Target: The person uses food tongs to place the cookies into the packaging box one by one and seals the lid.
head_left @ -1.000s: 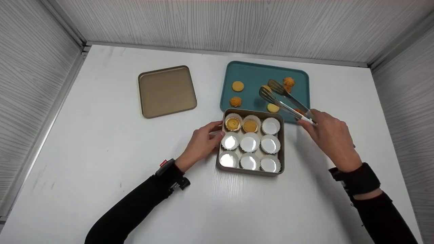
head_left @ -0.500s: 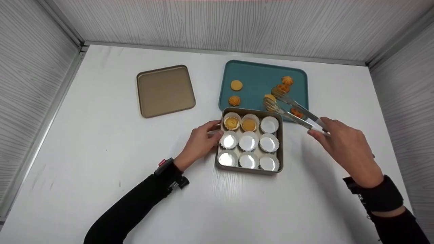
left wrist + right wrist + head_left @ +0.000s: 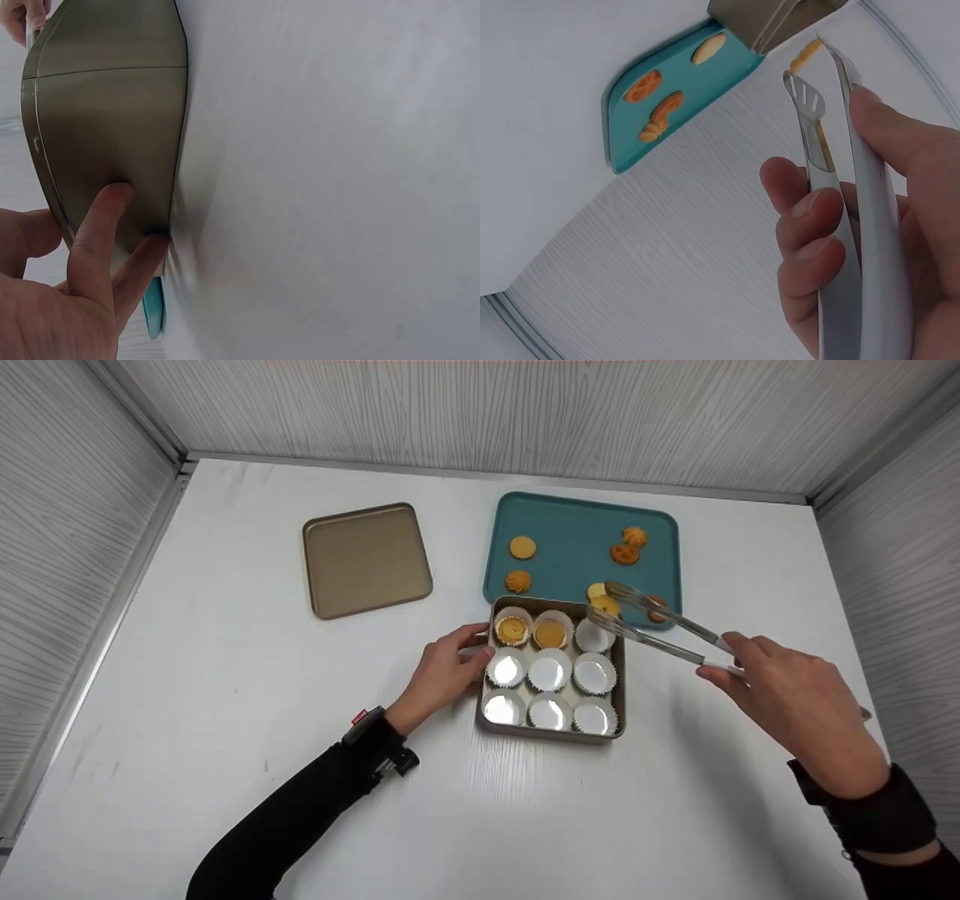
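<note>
My right hand (image 3: 806, 709) grips metal tongs (image 3: 664, 615) with white handles. Between the tong tips is a golden cookie (image 3: 806, 55), raised over the far right corner of a bronze-coloured square tin (image 3: 551, 740). Paper cups (image 3: 550, 670) fill the tin in rows. Two back-row cups hold a round tart-like cookie (image 3: 512, 631) and a flat round cookie (image 3: 550, 634); the back right cup (image 3: 594, 636), partly behind the tongs, shows white. My left hand (image 3: 442, 679) rests against the tin's left side, its extended fingertips (image 3: 116, 196) touching the outer wall (image 3: 112, 127).
Behind the tin lies a teal tray (image 3: 570, 529) bearing several cookies, among them a pretzel-shaped one (image 3: 624, 554) and a swirled one (image 3: 517, 581). A shallow bronze lid (image 3: 367, 562) lies at the back left. Grey panels (image 3: 495, 420) wall in the white table.
The tongs have come down and toward me from the teal tray, lifting a cookie toward the tin's back right corner. My right hand has shifted right and nearer. My left hand stays by the tin.
</note>
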Demonstrator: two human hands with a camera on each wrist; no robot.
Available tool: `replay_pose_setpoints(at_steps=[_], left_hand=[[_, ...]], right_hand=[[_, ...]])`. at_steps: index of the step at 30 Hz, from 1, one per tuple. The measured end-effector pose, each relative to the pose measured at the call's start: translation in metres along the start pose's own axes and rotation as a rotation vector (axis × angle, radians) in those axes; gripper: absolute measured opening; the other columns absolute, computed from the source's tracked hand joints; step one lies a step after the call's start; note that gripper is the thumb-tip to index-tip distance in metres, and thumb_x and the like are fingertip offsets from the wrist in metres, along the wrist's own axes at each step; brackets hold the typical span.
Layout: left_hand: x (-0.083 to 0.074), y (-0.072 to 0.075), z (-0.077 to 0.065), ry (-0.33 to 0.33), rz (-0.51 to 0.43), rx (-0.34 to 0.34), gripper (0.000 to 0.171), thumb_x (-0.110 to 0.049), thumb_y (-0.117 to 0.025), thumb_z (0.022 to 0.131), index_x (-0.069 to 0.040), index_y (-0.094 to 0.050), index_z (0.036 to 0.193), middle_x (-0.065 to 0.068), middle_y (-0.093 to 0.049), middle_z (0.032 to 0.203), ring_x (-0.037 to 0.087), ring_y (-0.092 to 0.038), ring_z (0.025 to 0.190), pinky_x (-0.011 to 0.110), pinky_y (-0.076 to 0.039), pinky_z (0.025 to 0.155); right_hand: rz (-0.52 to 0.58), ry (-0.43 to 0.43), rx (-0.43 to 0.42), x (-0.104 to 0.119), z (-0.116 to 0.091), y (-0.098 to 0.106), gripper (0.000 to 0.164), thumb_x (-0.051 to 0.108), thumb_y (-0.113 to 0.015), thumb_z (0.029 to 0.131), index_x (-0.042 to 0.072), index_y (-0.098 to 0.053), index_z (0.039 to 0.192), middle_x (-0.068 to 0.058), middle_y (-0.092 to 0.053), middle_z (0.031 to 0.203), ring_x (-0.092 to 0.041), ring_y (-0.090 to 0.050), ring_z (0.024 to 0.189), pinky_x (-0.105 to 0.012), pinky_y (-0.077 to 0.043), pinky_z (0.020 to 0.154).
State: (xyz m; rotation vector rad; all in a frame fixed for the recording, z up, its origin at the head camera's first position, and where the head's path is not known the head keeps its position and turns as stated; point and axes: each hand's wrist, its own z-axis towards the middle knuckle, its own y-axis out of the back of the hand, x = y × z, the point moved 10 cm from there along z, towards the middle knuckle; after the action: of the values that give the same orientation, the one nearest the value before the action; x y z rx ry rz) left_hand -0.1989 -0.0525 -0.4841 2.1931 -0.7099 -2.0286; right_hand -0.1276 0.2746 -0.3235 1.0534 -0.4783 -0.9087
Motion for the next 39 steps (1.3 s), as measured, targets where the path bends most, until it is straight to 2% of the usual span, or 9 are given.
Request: replay_pose_setpoints(at_steps=[4, 13, 16, 19, 22, 26, 30, 33, 39], left_hand=[[0.000, 0.000, 0.000, 0.001, -0.006, 0.001, 0.047, -0.023, -0.062, 0.104, -0.006, -0.056, 0.148, 0.016, -0.066, 0.137, 0.027, -0.069, 0.118, 0.038, -0.057, 0.096], [-0.001, 0.000, 0.001, -0.001, -0.009, 0.001, 0.046, -0.021, -0.062, 0.105, -0.005, -0.056, 0.148, 0.017, -0.066, 0.136, 0.028, -0.068, 0.119, 0.038, -0.057, 0.097], [-0.001, -0.001, 0.001, -0.003, -0.005, 0.002, 0.046, -0.021, -0.062, 0.105, -0.004, -0.056, 0.148, 0.018, -0.066, 0.136, 0.029, -0.069, 0.118, 0.038, -0.057, 0.097], [-0.002, -0.001, 0.001, -0.005, -0.003, 0.001, 0.046, -0.021, -0.063, 0.105, -0.004, -0.056, 0.147, 0.019, -0.066, 0.136, 0.029, -0.069, 0.118, 0.038, -0.057, 0.097], [-0.002, 0.000, 0.000, -0.006, -0.003, -0.004, 0.047, -0.021, -0.063, 0.104, -0.004, -0.056, 0.147, 0.019, -0.066, 0.136, 0.030, -0.069, 0.118, 0.039, -0.057, 0.097], [-0.001, 0.000, 0.000, -0.009, -0.003, -0.007, 0.046, -0.021, -0.063, 0.105, -0.004, -0.056, 0.147, 0.019, -0.066, 0.136, 0.030, -0.069, 0.118, 0.038, -0.057, 0.098], [0.001, -0.003, 0.000, 0.013, -0.039, 0.007, 0.046, -0.022, -0.062, 0.106, -0.005, -0.055, 0.148, 0.018, -0.065, 0.137, 0.029, -0.069, 0.118, 0.036, -0.061, 0.089], [0.003, -0.004, 0.000, 0.031, -0.066, 0.015, 0.047, -0.022, -0.062, 0.106, -0.006, -0.054, 0.149, 0.017, -0.064, 0.138, 0.028, -0.069, 0.118, 0.034, -0.062, 0.081], [0.003, -0.003, 0.000, 0.028, -0.060, 0.007, 0.046, -0.022, -0.062, 0.106, -0.007, -0.055, 0.149, 0.017, -0.065, 0.138, 0.029, -0.069, 0.117, 0.034, -0.062, 0.082]], right_hand=[[-0.025, 0.039, 0.001, 0.004, 0.001, 0.004, 0.068, 0.058, -0.040, 0.108, -0.006, -0.064, 0.108, -0.011, -0.059, 0.067, -0.025, -0.053, 0.044, -0.043, -0.041, 0.034], [-0.062, 0.091, 0.047, 0.011, 0.005, -0.002, 0.065, 0.055, -0.033, 0.111, -0.005, -0.059, 0.104, -0.008, -0.048, 0.062, -0.026, -0.047, 0.043, -0.039, -0.036, 0.032], [-0.084, 0.111, 0.044, 0.013, 0.008, -0.002, 0.052, 0.045, -0.052, 0.107, -0.006, -0.058, 0.103, -0.008, -0.046, 0.062, -0.025, -0.045, 0.043, -0.037, -0.033, 0.032], [-0.106, 0.132, 0.055, 0.016, 0.011, -0.003, 0.043, 0.032, -0.074, 0.092, -0.007, -0.057, 0.102, -0.008, -0.045, 0.061, -0.024, -0.042, 0.043, -0.035, -0.032, 0.032], [-0.117, 0.146, 0.078, 0.019, 0.015, -0.006, 0.045, 0.023, -0.085, 0.080, -0.007, -0.058, 0.100, -0.008, -0.045, 0.061, -0.024, -0.041, 0.043, -0.033, -0.032, 0.033], [-0.123, 0.147, 0.109, 0.022, 0.020, -0.009, 0.045, 0.019, -0.090, 0.077, -0.006, -0.058, 0.096, -0.008, -0.046, 0.061, -0.024, -0.041, 0.044, -0.032, -0.034, 0.034], [-0.138, 0.135, 0.120, 0.024, 0.024, -0.012, 0.047, 0.020, -0.093, 0.074, -0.005, -0.058, 0.093, -0.008, -0.045, 0.061, -0.024, -0.041, 0.045, -0.031, -0.033, 0.034], [-0.146, 0.126, 0.122, 0.024, 0.026, -0.014, 0.051, 0.021, -0.096, 0.071, -0.006, -0.060, 0.096, -0.010, -0.047, 0.061, -0.025, -0.043, 0.045, -0.031, -0.033, 0.034], [-0.106, 0.094, 0.131, 0.018, 0.024, -0.016, 0.052, 0.019, -0.095, 0.072, -0.007, -0.063, 0.103, -0.012, -0.052, 0.064, -0.026, -0.048, 0.046, -0.033, -0.036, 0.035]])
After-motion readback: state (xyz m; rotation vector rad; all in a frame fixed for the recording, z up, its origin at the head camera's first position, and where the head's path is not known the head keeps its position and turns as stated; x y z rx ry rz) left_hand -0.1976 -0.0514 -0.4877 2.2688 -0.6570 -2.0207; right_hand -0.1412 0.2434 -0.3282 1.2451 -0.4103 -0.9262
